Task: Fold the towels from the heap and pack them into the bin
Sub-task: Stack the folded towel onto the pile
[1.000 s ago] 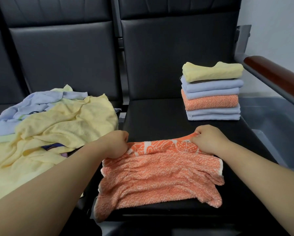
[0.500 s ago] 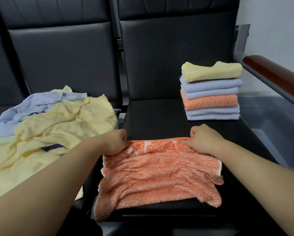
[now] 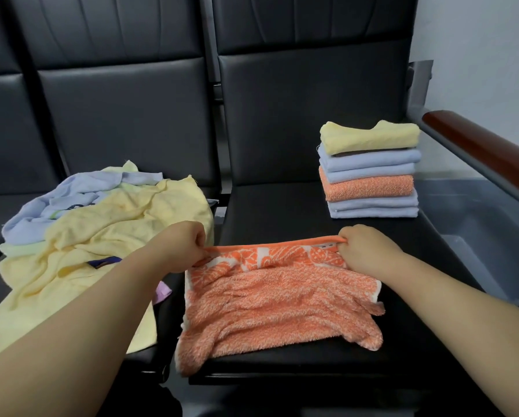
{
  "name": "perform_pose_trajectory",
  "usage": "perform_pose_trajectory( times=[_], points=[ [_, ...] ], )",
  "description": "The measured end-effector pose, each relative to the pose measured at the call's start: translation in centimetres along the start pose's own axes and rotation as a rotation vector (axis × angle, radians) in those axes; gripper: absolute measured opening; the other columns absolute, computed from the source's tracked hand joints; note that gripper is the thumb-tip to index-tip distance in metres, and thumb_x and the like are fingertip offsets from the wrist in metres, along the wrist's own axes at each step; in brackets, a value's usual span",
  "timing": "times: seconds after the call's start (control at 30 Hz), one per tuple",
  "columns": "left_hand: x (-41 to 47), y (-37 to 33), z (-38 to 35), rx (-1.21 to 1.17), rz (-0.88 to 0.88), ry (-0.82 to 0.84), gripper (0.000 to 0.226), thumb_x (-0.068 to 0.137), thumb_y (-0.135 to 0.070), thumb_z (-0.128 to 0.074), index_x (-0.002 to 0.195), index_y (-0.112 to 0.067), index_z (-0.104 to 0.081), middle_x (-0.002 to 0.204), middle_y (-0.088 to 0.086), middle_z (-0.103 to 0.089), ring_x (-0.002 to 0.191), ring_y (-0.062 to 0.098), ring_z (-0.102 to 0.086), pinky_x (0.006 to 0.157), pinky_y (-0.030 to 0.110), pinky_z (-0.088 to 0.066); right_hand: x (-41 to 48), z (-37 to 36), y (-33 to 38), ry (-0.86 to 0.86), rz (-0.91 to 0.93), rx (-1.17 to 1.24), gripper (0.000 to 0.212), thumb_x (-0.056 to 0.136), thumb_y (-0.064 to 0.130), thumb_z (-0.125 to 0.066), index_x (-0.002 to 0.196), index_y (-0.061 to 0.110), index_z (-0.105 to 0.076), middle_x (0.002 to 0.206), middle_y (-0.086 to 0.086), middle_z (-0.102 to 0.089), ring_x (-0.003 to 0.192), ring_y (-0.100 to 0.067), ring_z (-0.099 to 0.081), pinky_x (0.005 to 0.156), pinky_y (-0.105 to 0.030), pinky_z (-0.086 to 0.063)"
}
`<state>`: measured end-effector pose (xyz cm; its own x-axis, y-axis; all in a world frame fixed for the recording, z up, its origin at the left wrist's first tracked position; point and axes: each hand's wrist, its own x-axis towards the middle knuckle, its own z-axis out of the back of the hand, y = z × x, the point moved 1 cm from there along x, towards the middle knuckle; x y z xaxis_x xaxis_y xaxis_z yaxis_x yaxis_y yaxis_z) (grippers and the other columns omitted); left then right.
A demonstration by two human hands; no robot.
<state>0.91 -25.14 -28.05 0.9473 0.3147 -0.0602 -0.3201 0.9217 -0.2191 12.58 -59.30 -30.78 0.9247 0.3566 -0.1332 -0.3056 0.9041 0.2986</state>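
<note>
pinching the far edge of the orange towel (image 3: 282, 305) with the left hand (image 3: 189, 245) and right hand (image 3: 363, 251). pull it tight, then lay it on the near edge, corners matched.

I see a row of black padded seats (image 3: 282, 212) with tall backs (image 3: 306, 115). At the right edge a brown armrest (image 3: 486, 152) tops a grey frame (image 3: 450, 145), with a pale wall (image 3: 477, 49) behind.

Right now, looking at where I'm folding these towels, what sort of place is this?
Probably a waiting area or lobby: a row of joined black padded seats, a wooden armrest at the row's end, and a plain white wall. The orange towel lies on a seat, not a table.
</note>
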Motion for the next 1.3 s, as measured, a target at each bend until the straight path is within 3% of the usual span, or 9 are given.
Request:
perform_pose_trajectory(
  times=[0.13,0.3,0.47,0.73,0.83,0.97,1.13,1.23,1.3],
  points=[
    [-0.5,0.5,0.2,-0.034,0.083,0.021,0.025,0.079,-0.034,-0.081,0.075,-0.018,-0.062,0.075,-0.001,-0.068,0.071,0.017,-0.062,0.055,0.026,-0.046,-0.7,0.7,-0.2,-0.189,0.026,-0.025,0.022,0.1,0.032,-0.057,0.086,0.029,-0.073,0.092,0.008,-0.052,0.094,-0.017,-0.054,0.074,-0.036,-0.05],
    [-0.6,1.0,0.7,-0.143,0.148,-0.086,0.011,0.08,-0.018,-0.075,0.079,-0.015,-0.064,0.078,0.0,-0.065,0.072,0.019,-0.058,0.051,0.026,-0.036,-1.1,2.0,1.1,-0.205,-0.059,0.245,0.038,0.096,0.031,-0.065,0.06,0.02,-0.067,0.063,0.0,-0.064,0.062,-0.022,-0.061,0.054,-0.034,-0.042],
    [-0.6,0.8,1.5,-0.305,0.169,-0.279,0.005,0.084,-0.012,-0.064,0.082,-0.016,-0.061,0.083,-0.001,-0.064,0.078,0.021,-0.059,0.056,0.029,-0.038,-1.2,3.0,2.3,-0.157,-0.246,0.888,0.011,0.095,0.02,-0.071,0.088,0.016,-0.078,0.085,-0.011,-0.079,0.081,-0.026,-0.075,0.084,-0.05,-0.064],
    [-0.4,-2.5,15.2,-0.418,0.03,-0.859,0.011,0.088,-0.009,-0.053,0.079,-0.014,-0.054,0.078,-0.005,-0.059,0.076,0.018,-0.052,0.066,0.03,-0.033,2.4,14.0,5.4,-0.437,0.037,1.13,0.008,0.089,0.028,-0.076,0.086,0.023,-0.08,0.086,0.003,-0.081,0.09,-0.02,-0.078,0.091,-0.047,-0.062],
    [-2.3,-3.0,16.6,-0.506,-0.033,-0.941,0.01,0.089,-0.008,-0.054,0.082,-0.015,-0.056,0.082,-0.01,-0.062,0.076,0.014,-0.054,0.065,0.027,-0.036,1.4,16.2,5.6,-0.529,0.108,1.094,0.006,0.09,0.027,-0.076,0.088,0.025,-0.081,0.085,0.005,-0.08,0.091,-0.019,-0.078,0.09,-0.043,-0.062],
    [-4.3,-0.7,11.5,-0.47,-0.013,-0.807,0.014,0.089,-0.006,-0.057,0.083,-0.019,-0.054,0.075,-0.008,-0.061,0.07,0.009,-0.056,0.057,0.027,-0.038,-1.4,12.7,3.7,-0.294,0.14,0.935,0.013,0.099,0.025,-0.068,0.1,0.02,-0.08,0.082,0.006,-0.08,0.087,-0.018,-0.077,0.08,-0.044,-0.063],
    [-5.0,2.5,2.7,-0.07,0.015,-0.06,0.017,0.087,-0.015,-0.058,0.085,-0.031,-0.063,0.09,-0.007,-0.066,0.088,0.016,-0.062,0.069,0.026,-0.041,-3.3,4.2,-0.2,0.029,0.051,0.416,0.028,0.09,0.045,-0.074,0.083,0.018,-0.077,0.081,-0.003,-0.075,0.083,-0.025,-0.072,0.072,-0.035,-0.054],
    [-5.1,2.9,1.9,-0.108,0.05,-0.023,0.013,0.085,-0.013,-0.062,0.082,-0.025,-0.066,0.087,-0.006,-0.066,0.082,0.014,-0.06,0.067,0.026,-0.043,-3.8,3.0,-0.1,0.03,0.057,0.335,0.026,0.094,0.04,-0.07,0.076,0.022,-0.072,0.075,0.0,-0.071,0.073,-0.019,-0.068,0.065,-0.031,-0.048],
    [-5.4,2.9,2.1,-0.352,0.077,-0.087,0.01,0.085,-0.011,-0.066,0.078,-0.017,-0.068,0.078,0.0,-0.068,0.071,0.014,-0.059,0.061,0.026,-0.043,-3.7,3.1,-0.1,-0.063,0.104,0.436,0.019,0.098,0.036,-0.067,0.082,0.025,-0.071,0.083,0.005,-0.072,0.08,-0.015,-0.068,0.071,-0.031,-0.05]
  ],
)
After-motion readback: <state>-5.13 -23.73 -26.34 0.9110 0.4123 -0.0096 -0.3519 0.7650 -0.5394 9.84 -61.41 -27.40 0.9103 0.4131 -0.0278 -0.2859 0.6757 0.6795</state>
